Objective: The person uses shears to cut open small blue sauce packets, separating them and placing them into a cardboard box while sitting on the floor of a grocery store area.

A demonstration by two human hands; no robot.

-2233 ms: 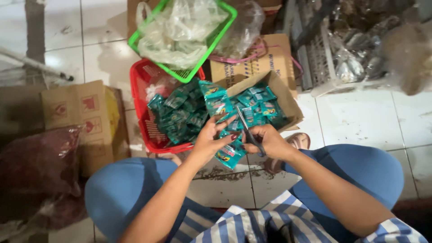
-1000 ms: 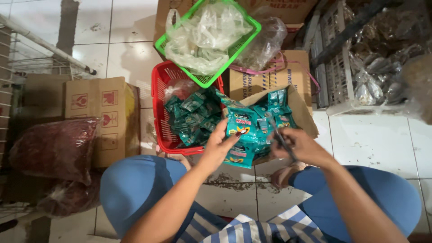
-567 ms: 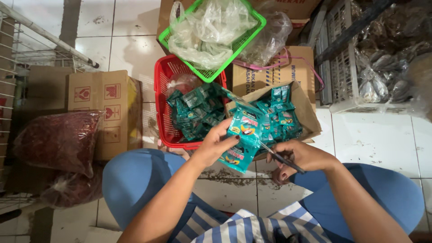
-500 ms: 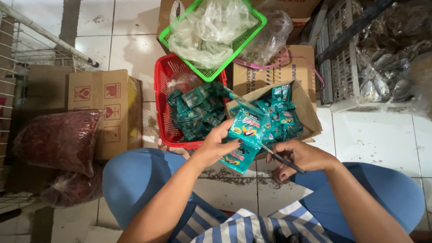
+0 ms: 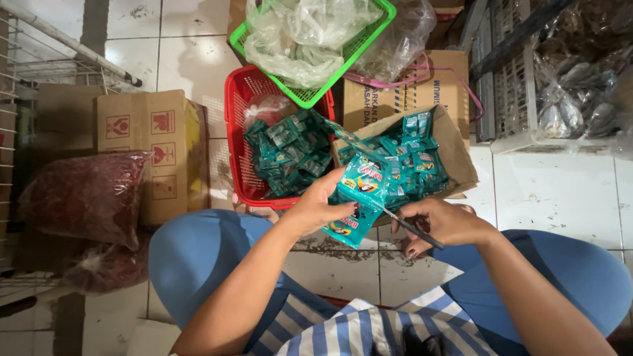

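My left hand (image 5: 315, 209) grips a strip of teal sachets (image 5: 356, 201) that trails up over the red basket (image 5: 237, 138). My right hand (image 5: 445, 223) holds a thin dark blade or scissors (image 5: 407, 226) against the strip's lower edge. More teal sachets (image 5: 287, 153) fill the red basket, and others (image 5: 412, 161) lie in an open cardboard box (image 5: 458, 155) just beyond my hands. I sit with both knees in blue trousers on either side.
A green basket (image 5: 379, 26) with clear plastic bags rests on the red one. A cardboard box (image 5: 148, 151) and a bag of red dried goods (image 5: 82, 198) lie at the left. Another carton (image 5: 428, 86) and a grey crate (image 5: 521, 99) stand at the right on white floor tiles.
The view has shifted and steadied. My left hand lifted the sachet strip slightly toward me, and my right hand with the blade came lower, under the strip.
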